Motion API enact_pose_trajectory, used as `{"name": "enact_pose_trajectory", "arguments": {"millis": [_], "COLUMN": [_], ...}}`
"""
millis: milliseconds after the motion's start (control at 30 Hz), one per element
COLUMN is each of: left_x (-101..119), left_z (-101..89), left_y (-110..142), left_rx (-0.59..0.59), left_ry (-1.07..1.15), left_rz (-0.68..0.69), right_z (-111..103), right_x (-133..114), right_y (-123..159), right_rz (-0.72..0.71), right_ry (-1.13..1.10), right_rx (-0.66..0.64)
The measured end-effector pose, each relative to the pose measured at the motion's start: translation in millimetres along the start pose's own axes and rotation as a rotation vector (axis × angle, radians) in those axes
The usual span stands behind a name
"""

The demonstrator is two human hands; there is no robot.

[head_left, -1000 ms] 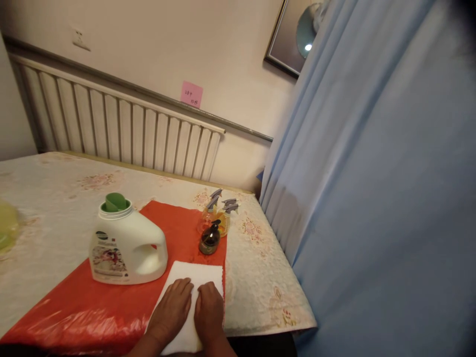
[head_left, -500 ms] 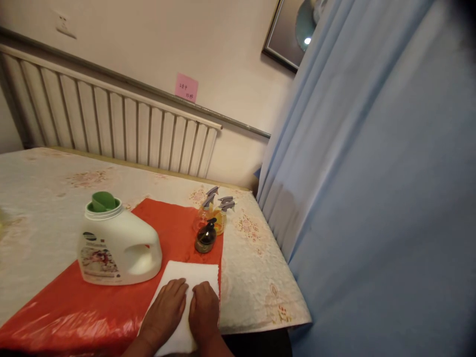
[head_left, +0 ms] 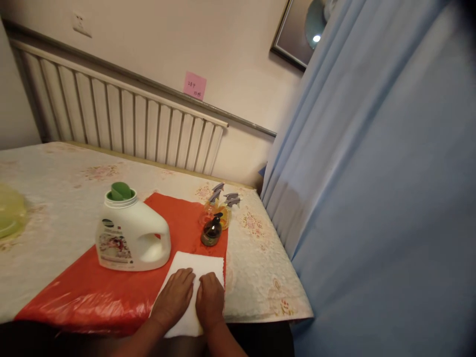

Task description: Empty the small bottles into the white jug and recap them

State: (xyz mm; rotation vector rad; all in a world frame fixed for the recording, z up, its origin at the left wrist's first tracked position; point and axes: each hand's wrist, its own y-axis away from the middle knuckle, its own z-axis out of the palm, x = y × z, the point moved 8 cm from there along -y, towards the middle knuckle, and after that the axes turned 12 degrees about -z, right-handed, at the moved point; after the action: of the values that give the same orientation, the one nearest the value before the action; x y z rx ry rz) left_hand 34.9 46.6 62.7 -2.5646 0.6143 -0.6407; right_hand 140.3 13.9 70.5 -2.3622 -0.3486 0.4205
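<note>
Both my hands lie flat, side by side, on a white cloth (head_left: 197, 265) spread over a red plastic sheet (head_left: 92, 292) near the table's front edge. My left hand (head_left: 174, 295) has its fingers stretched out on the cloth's left half. My right hand (head_left: 210, 299) rests palm down on the right half, fingers together and pointing away. Neither hand holds anything. A white detergent jug (head_left: 130, 238) with a green cap stands just left of the cloth.
A dark pump bottle (head_left: 211, 231) and two amber spray bottles (head_left: 223, 208) stand beyond the cloth. A yellow-green object (head_left: 9, 215) lies at the far left of the floral tablecloth (head_left: 256, 258). A blue curtain (head_left: 372, 198) hangs close on the right; a radiator (head_left: 122, 124) lines the wall.
Both hands stay flat on the white cloth in the same pose. The view has shifted slightly, so the hands and table sit a little higher in the picture.
</note>
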Motion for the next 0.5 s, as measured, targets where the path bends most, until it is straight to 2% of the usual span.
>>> {"name": "enact_pose_trajectory", "arguments": {"millis": [500], "left_x": [1.8], "left_z": [-4.1], "left_y": [-0.4], "left_rx": [-0.037], "left_ry": [0.001], "left_rz": [-0.022], "right_z": [-3.8], "right_x": [-2.7], "right_y": [-0.8], "right_rz": [-0.015], "right_ry": [0.008], "right_rx": [0.008]}}
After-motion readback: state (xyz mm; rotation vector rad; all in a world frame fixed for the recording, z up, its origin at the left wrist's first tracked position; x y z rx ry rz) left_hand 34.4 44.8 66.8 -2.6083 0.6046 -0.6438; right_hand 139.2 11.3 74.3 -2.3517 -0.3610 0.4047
